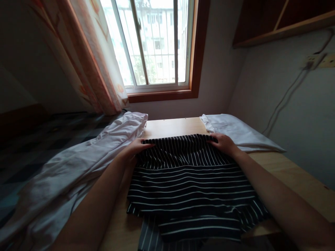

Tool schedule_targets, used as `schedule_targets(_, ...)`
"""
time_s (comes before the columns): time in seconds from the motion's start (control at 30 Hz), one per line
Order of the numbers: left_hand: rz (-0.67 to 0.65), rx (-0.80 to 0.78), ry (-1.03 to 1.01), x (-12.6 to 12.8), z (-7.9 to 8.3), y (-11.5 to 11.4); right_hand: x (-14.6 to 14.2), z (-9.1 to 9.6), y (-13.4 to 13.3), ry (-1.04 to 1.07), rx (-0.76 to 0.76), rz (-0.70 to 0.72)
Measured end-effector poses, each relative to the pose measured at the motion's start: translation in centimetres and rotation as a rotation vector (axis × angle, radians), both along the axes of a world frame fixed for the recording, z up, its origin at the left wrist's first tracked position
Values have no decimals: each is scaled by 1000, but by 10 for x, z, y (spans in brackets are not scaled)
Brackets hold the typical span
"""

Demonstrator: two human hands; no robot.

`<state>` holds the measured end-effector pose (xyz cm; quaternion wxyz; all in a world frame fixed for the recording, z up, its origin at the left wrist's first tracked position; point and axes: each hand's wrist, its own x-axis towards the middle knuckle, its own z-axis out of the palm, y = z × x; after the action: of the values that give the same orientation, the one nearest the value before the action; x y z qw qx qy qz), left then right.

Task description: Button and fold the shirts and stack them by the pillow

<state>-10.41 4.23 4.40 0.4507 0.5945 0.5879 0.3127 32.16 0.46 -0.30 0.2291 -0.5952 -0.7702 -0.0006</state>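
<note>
A black garment with white stripes (191,188) lies spread on the light wooden table, its near end reaching the bottom of the view. My left hand (137,146) pinches the far left corner of its gathered edge. At the far right corner, my right hand (222,143) grips the same edge, thumb on top. Between the hands the edge is drawn out nearly straight, with vertical stripes there and horizontal ones on the nearer part. The undersides of both hands' fingers are partly hidden by the cloth.
Crumpled white cloth (104,150) runs along the left, beside a dark checked bed surface (26,150). A folded white cloth (235,129) lies at the table's (172,124) back right. Beyond are a curtain (86,52) and a window; a shelf (285,31) hangs upper right.
</note>
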Motion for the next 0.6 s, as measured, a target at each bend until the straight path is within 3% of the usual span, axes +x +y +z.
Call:
schedule_targets(0.17, -34, 17, -194, 0, -1, -4, -1, 3, -3, -99, 65, -112)
schedule_targets(0.33, -51, -25, -323, -1, 0, -5, 3, 4, -3, 84, 22, -81)
schedule_targets(0.47, 7, -11, -276, 1, 0, -2, 6, 3, -2, 191, 36, -71)
schedule_targets(0.6, 57, 107, -67, 0, -6, 4, 7, 0, -1, 147, 70, -47)
